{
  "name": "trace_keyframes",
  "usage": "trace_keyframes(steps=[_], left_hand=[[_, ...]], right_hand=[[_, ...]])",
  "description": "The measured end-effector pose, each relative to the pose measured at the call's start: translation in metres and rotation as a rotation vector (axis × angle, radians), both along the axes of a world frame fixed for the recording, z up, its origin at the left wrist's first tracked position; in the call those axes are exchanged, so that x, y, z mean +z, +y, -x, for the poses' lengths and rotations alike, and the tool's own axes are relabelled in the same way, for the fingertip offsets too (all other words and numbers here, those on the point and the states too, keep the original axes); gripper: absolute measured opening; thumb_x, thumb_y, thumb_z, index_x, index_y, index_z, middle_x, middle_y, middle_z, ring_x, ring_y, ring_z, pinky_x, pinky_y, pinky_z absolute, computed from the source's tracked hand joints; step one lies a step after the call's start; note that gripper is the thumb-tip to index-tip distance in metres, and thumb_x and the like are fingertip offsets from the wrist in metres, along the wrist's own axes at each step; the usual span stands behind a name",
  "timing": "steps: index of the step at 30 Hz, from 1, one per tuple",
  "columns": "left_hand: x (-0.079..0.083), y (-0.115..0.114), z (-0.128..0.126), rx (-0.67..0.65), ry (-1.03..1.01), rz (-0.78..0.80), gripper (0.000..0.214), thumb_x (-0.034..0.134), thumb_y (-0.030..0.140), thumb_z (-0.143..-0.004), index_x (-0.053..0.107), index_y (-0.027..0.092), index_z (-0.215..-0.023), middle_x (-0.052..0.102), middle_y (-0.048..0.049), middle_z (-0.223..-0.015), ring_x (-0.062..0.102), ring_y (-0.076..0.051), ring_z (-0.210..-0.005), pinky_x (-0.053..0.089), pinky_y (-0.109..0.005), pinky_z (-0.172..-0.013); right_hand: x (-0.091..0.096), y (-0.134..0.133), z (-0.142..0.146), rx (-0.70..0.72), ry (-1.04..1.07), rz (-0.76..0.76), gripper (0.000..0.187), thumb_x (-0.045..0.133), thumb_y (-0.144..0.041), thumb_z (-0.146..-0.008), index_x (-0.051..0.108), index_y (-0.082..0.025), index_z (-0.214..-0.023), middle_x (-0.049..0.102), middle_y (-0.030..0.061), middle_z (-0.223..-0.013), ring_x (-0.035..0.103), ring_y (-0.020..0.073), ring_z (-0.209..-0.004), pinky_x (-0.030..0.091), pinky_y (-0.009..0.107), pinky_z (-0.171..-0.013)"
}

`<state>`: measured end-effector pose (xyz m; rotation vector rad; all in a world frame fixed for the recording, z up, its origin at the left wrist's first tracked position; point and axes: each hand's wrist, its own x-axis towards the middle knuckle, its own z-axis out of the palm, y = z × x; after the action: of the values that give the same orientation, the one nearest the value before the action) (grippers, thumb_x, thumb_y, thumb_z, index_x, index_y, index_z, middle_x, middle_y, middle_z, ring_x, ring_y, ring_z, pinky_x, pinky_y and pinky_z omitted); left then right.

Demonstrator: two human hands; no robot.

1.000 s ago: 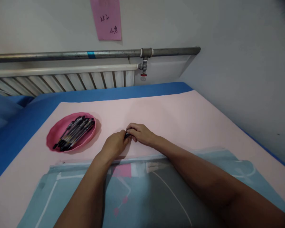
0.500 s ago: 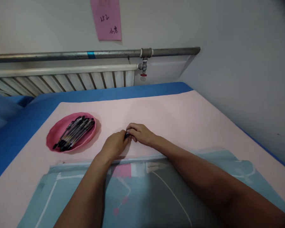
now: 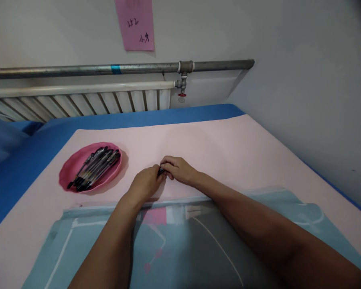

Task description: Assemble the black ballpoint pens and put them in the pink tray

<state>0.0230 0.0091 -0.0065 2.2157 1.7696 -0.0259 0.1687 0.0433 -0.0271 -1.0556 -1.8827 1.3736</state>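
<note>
My left hand [image 3: 145, 184] and my right hand [image 3: 178, 169] meet over the middle of the pink sheet [image 3: 228, 148], fingers curled. Between their fingertips a small black pen [image 3: 161, 171] shows, mostly hidden by the fingers; both hands grip it. To the left stands a pink dish [image 3: 73, 164] holding several black pens [image 3: 94, 167]. My forearms lie across a teal printed cloth [image 3: 198, 249] at the near edge.
A blue mat [image 3: 27, 152] lies under the pink sheet. Behind it run a white radiator [image 3: 78, 102] and a grey pipe [image 3: 108, 69] with a red-handled valve [image 3: 182, 94]. A pink paper note [image 3: 135, 24] hangs on the wall. A grey wall closes the right side.
</note>
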Motion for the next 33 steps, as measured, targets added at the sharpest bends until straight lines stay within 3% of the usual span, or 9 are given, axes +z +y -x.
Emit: trace_keyframes(steps=[33], left_hand=[[-0.0015,0.0002,0.0006,-0.016,0.007,-0.007,0.028,0.037,0.034,-0.086,0.053,0.016,-0.101,0.067,-0.0110,-0.092,0.062,-0.025,-0.083,0.041,-0.031,-0.064]], right_hand=[[0.0023,-0.0015,0.0016,-0.018,-0.022,-0.003,0.012,0.043,-0.018,-0.080,0.054,-0.016,-0.075,0.046,-0.0067,-0.047,0.045,0.0078,-0.044,0.037,0.020,-0.048]])
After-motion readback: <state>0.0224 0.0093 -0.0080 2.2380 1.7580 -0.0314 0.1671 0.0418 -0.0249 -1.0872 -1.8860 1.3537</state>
